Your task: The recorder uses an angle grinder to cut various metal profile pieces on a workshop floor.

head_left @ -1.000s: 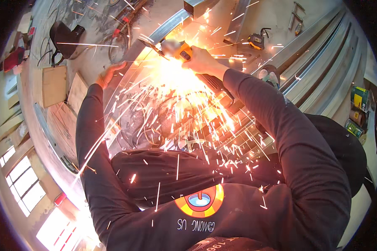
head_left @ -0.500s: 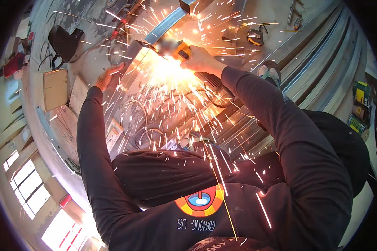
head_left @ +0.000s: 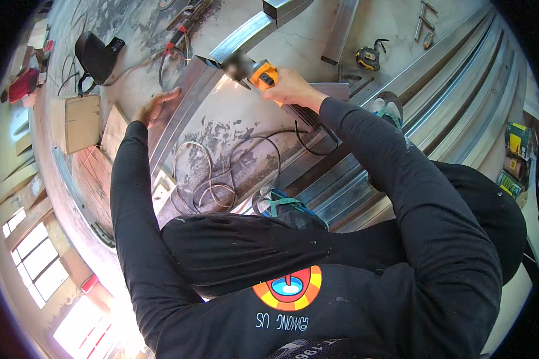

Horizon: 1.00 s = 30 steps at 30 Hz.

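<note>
My right hand (head_left: 294, 90) is closed round the body of a yellow and black angle grinder (head_left: 262, 75). Its disc (head_left: 238, 66) looks blurred and sits at the open end of a square metal tube (head_left: 187, 94), where a small orange glow shows. That tube slants down to the left, and my left hand (head_left: 154, 107) grips its left side, the thumb side partly hidden. Close beyond the tube's end lies a shiny square metal tube (head_left: 244, 37).
A looped cable (head_left: 212, 185) lies on the floor before my knees. Long metal profiles (head_left: 443, 102) run along the right. A tape measure (head_left: 368, 58), clamp (head_left: 424, 21), dark welding mask (head_left: 96, 60) and cardboard box (head_left: 82, 124) lie around. My shoe (head_left: 281, 206) is near the cable.
The large shower of sparks has died away, leaving a small glow at the tube's end. Both hands keep nearly the same places, the grinder still in the right one.
</note>
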Tool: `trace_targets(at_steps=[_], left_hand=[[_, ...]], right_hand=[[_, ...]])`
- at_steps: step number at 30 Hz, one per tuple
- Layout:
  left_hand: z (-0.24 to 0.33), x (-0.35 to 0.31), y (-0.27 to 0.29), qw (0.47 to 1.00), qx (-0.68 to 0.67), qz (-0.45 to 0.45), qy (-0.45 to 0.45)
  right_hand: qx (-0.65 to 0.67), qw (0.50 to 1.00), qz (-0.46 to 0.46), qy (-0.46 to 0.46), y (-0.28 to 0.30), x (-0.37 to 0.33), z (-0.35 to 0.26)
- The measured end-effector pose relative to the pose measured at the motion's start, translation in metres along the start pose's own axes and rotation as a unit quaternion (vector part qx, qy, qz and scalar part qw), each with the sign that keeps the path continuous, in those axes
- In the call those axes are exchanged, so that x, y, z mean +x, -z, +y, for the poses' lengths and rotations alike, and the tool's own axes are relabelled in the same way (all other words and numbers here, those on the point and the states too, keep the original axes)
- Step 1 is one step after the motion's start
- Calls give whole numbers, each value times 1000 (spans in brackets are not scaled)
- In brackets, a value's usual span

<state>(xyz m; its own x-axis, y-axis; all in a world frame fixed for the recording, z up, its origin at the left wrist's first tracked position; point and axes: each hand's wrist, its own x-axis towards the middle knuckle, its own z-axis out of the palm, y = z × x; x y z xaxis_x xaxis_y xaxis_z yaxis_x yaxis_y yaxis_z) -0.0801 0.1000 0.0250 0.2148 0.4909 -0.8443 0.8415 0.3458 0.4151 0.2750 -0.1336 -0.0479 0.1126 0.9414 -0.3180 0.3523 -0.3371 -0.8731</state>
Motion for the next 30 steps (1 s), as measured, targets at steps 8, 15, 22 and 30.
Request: trace_targets(at_steps=[8,15,22,30], left_hand=[[-2,8,2,997,49,-27,-54],[16,-18,-17,998,24,15,-52],[1,-14,1,998,11,27,-57],[23,-28,-19,999,1,5,-38]], right_hand=[[-26,999,-11,-18,0,2,0],[-35,999,-8,-32,-4,8,6],[-18,999,-13,-28,-9,12,-2],[-46,997,-29,-52,-5,16,-1]])
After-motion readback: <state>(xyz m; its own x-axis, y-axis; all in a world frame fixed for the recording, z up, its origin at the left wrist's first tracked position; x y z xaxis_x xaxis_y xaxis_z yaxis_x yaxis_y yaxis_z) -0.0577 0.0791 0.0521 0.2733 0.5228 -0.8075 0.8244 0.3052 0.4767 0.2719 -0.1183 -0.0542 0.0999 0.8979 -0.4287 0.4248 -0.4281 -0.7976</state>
